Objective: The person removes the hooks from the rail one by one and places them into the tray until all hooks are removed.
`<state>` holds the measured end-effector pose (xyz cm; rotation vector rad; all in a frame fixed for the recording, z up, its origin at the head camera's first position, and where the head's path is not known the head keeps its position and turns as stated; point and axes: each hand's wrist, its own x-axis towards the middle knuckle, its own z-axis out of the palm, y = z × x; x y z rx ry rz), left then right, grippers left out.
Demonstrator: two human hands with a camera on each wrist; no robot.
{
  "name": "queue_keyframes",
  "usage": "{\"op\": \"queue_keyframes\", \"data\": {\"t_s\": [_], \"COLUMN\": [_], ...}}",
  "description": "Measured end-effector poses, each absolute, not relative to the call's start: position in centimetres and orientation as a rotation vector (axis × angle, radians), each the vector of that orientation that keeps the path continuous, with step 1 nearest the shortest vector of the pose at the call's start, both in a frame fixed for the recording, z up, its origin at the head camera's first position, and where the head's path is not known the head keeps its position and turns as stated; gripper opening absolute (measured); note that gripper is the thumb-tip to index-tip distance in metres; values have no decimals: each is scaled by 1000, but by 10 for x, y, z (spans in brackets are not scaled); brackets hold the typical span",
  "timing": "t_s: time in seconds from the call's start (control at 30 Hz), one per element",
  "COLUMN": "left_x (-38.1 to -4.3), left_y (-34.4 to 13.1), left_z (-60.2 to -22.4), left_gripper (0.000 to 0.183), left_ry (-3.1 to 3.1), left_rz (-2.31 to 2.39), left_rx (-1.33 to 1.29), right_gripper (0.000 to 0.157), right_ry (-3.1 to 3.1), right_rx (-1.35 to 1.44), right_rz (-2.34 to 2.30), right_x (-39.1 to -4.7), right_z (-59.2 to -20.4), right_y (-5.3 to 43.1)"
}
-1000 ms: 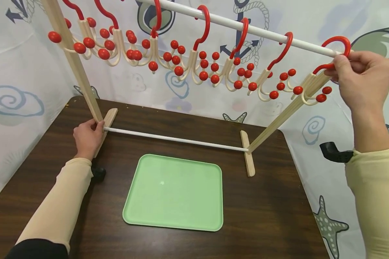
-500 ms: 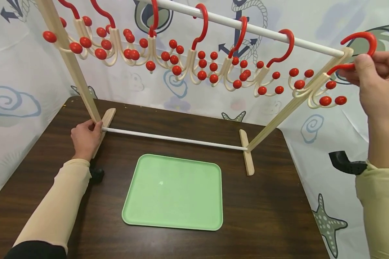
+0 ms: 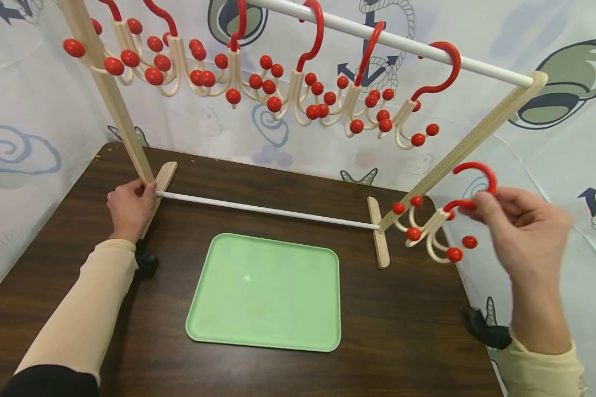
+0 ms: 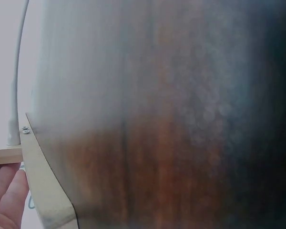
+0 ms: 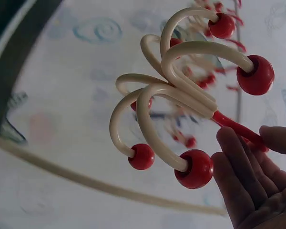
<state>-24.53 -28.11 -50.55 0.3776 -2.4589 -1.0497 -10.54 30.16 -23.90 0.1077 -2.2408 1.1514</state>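
My right hand (image 3: 531, 242) pinches the red hook of a multi-arm hanger (image 3: 434, 223), held in the air in front of the rack's right post (image 3: 467, 148). Cream curved arms tipped with red balls fan out from its stem (image 5: 202, 106) in the right wrist view. Low on the left, my left hand (image 3: 131, 209) grips the bottom of the wooden rack's left post (image 3: 124, 124), beside the foot (image 3: 166, 175). Several like hangers, one of them this hanger (image 3: 404, 118), hang from the white top rod (image 3: 402, 44). The left wrist view shows only part of the left hand's fingers (image 4: 12, 195).
A light green tray (image 3: 265, 292) lies on the dark brown table (image 3: 407, 331), in front of the rack. The lower white rod (image 3: 273, 210) joins both posts near the tabletop. Patterned cloth (image 3: 526, 154) surrounds the table at the back and sides.
My right hand has lifted the rightmost hanger off the top rod's end, then brought it down and to the left. My left hand has stayed at the left post.
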Motion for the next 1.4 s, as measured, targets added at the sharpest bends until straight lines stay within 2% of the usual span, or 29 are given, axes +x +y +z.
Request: {"op": "queue_keyframes", "data": {"t_s": [0.17,0.27,0.57,0.97,1.4], "left_x": [-243,-243,-245,-247,-248], "left_y": [-286,-287,-287,-285,-280], "left_z": [-504,-504,-506,-506,-504], "left_gripper": [44,44,47,47,46], "left_ry": [-2467,-2477,-2501,-2487,-2489], "left_rz": [-1057,-1070,-1065,-1062,-1054], "left_rx": [400,404,423,419,401], "right_gripper": [9,7,14,16,16], "right_ry": [-2354,-2433,-2599,-2636,-2733], "right_rx": [243,260,201,224,212], "right_rz": [1262,1270,1410,1479,1440], "right_x": [-101,-97,-113,-118,-113], "right_z": [-297,-317,-394,-428,-431], "right_y": [271,248,228,216,216]}}
